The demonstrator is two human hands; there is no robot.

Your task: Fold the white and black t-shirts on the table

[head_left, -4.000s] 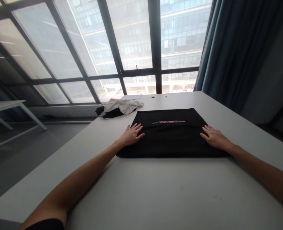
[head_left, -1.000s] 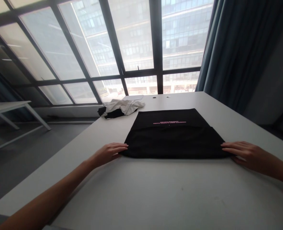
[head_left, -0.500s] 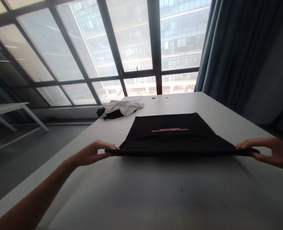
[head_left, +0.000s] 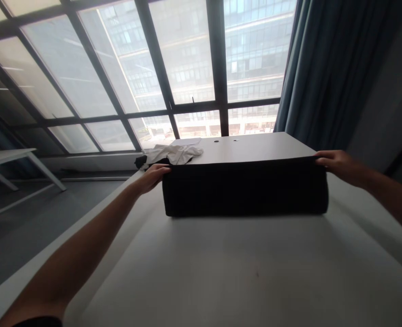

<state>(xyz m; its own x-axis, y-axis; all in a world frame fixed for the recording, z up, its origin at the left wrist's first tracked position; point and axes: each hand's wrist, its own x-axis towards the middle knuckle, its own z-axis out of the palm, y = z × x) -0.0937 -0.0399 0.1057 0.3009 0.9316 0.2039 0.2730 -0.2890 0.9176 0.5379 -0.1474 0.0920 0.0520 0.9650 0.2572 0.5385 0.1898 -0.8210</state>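
A folded black shirt (head_left: 245,188) stretches between my two hands above the white table (head_left: 228,272). Its near edge is raised, so a plain black face hangs toward me with its lower fold at the tabletop. My left hand (head_left: 155,176) pinches the upper left corner, thumb and fingers closed on the cloth. At the upper right corner, my right hand (head_left: 335,164) grips the same edge. The raised cloth hides the pink lettering and whatever part lies behind it.
A crumpled white cloth (head_left: 176,153) with dark fabric beneath it lies on the table's far left. Small round items sit near the far edge, before large windows. A blue curtain (head_left: 298,68) hangs at right; another white table (head_left: 6,156) stands at left.
Both hands have moved up and away from me, lifting the near edge of the black shirt and carrying it forward. The pink lettering has gone out of sight behind the cloth.
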